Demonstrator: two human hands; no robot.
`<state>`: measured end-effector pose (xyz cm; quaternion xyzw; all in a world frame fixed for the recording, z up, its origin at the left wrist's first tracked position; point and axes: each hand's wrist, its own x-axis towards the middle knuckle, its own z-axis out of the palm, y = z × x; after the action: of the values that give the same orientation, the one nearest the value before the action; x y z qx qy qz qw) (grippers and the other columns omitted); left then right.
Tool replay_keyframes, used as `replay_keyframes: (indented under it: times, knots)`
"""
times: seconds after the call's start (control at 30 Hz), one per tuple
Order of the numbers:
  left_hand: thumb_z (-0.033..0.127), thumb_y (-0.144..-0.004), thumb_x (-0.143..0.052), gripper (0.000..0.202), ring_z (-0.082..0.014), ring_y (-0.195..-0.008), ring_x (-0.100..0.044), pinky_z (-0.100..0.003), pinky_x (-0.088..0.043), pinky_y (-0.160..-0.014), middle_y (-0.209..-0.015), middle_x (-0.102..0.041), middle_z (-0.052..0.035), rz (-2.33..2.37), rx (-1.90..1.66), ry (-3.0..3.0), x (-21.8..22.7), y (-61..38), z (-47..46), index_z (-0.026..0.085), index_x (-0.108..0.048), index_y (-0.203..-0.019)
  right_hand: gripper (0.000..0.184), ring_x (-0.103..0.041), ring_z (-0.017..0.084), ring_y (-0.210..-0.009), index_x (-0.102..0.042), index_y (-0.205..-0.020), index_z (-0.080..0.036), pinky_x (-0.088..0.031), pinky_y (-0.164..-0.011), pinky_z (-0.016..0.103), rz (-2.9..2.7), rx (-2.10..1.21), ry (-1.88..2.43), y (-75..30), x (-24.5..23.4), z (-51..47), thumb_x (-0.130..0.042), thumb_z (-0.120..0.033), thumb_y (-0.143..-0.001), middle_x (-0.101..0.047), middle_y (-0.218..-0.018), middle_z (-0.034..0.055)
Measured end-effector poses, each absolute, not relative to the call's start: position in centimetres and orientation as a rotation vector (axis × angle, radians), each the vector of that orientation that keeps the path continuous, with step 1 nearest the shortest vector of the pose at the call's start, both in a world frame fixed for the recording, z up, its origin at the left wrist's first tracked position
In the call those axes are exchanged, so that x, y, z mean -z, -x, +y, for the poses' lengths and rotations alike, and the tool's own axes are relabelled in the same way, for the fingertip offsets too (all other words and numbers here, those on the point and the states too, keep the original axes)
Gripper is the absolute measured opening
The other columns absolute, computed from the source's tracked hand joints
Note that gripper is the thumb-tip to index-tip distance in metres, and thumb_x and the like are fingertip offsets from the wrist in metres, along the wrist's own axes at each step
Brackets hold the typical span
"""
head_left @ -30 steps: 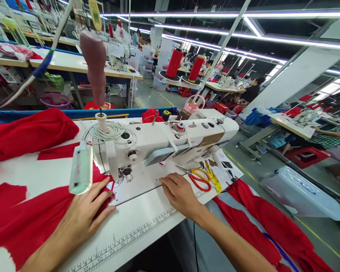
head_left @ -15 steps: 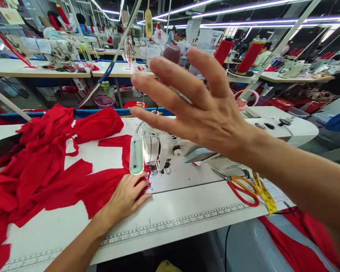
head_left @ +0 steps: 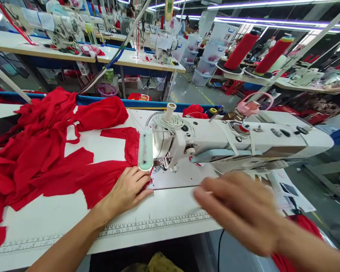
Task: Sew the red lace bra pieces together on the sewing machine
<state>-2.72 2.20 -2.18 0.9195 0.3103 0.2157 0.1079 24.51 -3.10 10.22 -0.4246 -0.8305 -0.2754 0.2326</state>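
Observation:
My left hand (head_left: 129,190) lies flat, fingers stretched out, on the edge of a red fabric piece (head_left: 102,179) just left of the needle area. The white sewing machine (head_left: 209,132) stands across the table, with a pale green guard plate (head_left: 145,149) just above my left fingertips. My right hand (head_left: 243,207) is over the table's front right part, below the machine arm. Motion smears it, its fingers point left, and whether it holds anything is unclear. The scissors and tape measure seen there earlier are hidden now, behind that hand and forearm.
Heaped red fabric (head_left: 36,151) covers the table's left side. A printed ruler (head_left: 147,224) runs along the front edge. Red thread cones (head_left: 242,51) stand on a rack behind the machine. Papers (head_left: 293,189) lie at right. Other sewing tables and people are farther back.
My right hand has dropped from high in front of the machine to low over the table's front right. My left hand stays on the red fabric. The camera view has tilted down.

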Motion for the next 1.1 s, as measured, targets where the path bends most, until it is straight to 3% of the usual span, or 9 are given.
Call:
replay_keyframes:
  times: [0.07, 0.17, 0.43, 0.6, 1.1]
  knots:
    - [0.039, -0.102, -0.052, 0.028, -0.0297, -0.109, -0.055, -0.040, -0.045, -0.081, -0.116, -0.063, -0.0122, 0.902, -0.637, -2.703, 2.2, 2.7, 2.3, 0.015, -0.061, -0.113, 0.041, -0.065, 0.014, -0.067, -0.064, -0.124, -0.031, -0.052, -0.056, 0.027, -2.538, 0.480, 1.000, -23.8, -5.8, -4.1, -0.037, -0.013, -0.100, -0.072, -0.089, 0.0024]
    - [0.038, -0.100, -0.055, 0.028, -0.0299, -0.112, -0.054, -0.042, -0.046, -0.087, -0.118, -0.063, -0.0124, 0.882, -0.657, -2.688, 2.2, 2.7, 2.4, 0.015, -0.062, -0.114, 0.048, -0.064, 0.017, -0.076, -0.065, -0.122, -0.020, -0.051, -0.061, 0.028, -2.474, 0.386, 1.135, -22.7, -0.6, -2.2, -0.034, 0.002, -0.093, -0.070, -0.091, 0.0049]
    - [0.037, -0.099, -0.058, 0.026, -0.0299, -0.115, -0.053, -0.044, -0.047, -0.093, -0.123, -0.064, -0.0118, 0.879, -0.636, -2.670, 1.9, 2.6, 2.4, 0.016, -0.063, -0.112, 0.037, -0.058, 0.021, -0.082, -0.069, -0.119, -0.023, -0.038, -0.065, 0.032, -2.442, 0.446, 1.243, -21.9, 2.9, 1.5, -0.050, -0.004, -0.095, -0.065, -0.080, 0.0063]
    - [0.038, -0.099, -0.058, 0.026, -0.0306, -0.116, -0.053, -0.045, -0.048, -0.092, -0.120, -0.065, -0.0124, 0.887, -0.626, -2.665, 1.8, 2.6, 2.4, 0.016, -0.064, -0.111, 0.041, -0.058, 0.022, -0.083, -0.067, -0.122, -0.023, -0.037, -0.065, 0.034, -2.505, 0.516, 1.264, -21.8, 2.5, 1.1, -0.048, -0.002, -0.093, -0.065, -0.075, 0.0055]
    - [0.040, -0.100, -0.056, 0.029, -0.0318, -0.117, -0.052, -0.046, -0.047, -0.093, -0.119, -0.065, -0.0126, 0.901, -0.621, -2.688, 2.0, 2.5, 2.3, 0.015, -0.064, -0.113, 0.040, -0.056, 0.023, -0.082, -0.058, -0.130, -0.018, -0.036, -0.062, 0.038, -2.534, 0.535, 1.294, -20.5, 1.6, -0.1, -0.045, -0.005, -0.095, -0.070, -0.086, 0.0096]
